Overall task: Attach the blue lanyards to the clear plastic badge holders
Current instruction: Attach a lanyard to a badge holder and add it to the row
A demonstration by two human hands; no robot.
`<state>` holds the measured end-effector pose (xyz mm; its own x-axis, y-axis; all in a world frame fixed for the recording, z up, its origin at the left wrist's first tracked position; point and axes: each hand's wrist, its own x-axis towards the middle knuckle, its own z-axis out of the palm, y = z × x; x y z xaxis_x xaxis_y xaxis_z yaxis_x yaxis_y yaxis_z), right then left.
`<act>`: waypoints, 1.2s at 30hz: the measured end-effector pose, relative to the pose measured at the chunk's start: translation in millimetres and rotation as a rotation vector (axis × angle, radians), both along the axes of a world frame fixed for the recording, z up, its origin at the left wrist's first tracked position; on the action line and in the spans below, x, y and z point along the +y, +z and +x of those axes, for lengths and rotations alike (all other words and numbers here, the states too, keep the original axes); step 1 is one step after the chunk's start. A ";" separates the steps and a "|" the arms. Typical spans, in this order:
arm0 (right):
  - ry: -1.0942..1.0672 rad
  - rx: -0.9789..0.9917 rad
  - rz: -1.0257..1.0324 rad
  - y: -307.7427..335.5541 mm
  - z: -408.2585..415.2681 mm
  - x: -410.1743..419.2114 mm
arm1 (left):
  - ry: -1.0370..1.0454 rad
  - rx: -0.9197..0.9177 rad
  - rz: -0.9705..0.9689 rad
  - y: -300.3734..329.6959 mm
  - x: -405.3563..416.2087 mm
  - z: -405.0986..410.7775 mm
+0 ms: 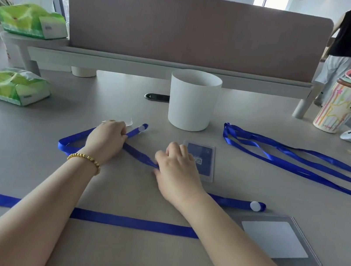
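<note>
Left fingers (124,132): I pinch the blue lanyard (138,155) near its white snap end.
Right fingers (157,166): pinching the same ribbon mid-span, beside the badge holder (208,161) on the counter (28,155).
Handling: limp, light, slippery; I'd hold near the snap.

- We pinch one blue lanyard (136,153) in both grips; it lies folded on the tabletop, its white-snap end (142,128) pointing away from us.
- A second lanyard (132,222) lies flat and straight across the near tabletop, one white snap at its left end and another at its far right end.
- A bundle of lanyards (292,159) lies to the right.
- A clear badge holder with a dark card (205,160) lies flat, touching our right grip.
- Another holder with a white card (277,239) lies near right.
</note>
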<state>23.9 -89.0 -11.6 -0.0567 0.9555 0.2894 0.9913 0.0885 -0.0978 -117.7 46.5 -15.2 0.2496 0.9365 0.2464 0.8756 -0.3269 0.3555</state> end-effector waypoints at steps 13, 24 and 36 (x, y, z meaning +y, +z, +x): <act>-0.185 0.445 -0.101 26.1 44.7 -10.8 | 0.215 0.137 0.200 13.3 4.1 -21.1; 0.085 0.488 -0.651 44.1 43.1 -28.4 | 0.215 0.399 -0.091 13.4 -22.3 -2.4; -0.394 0.354 -0.320 15.6 83.6 -3.0 | -0.140 -0.381 -0.229 6.7 -47.1 58.3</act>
<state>107.5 -92.0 4.0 0.3655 0.9275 -0.0784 0.8461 -0.3661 -0.3875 -59.4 -0.6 -8.4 0.3092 0.9412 0.1359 0.6217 -0.3082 0.7200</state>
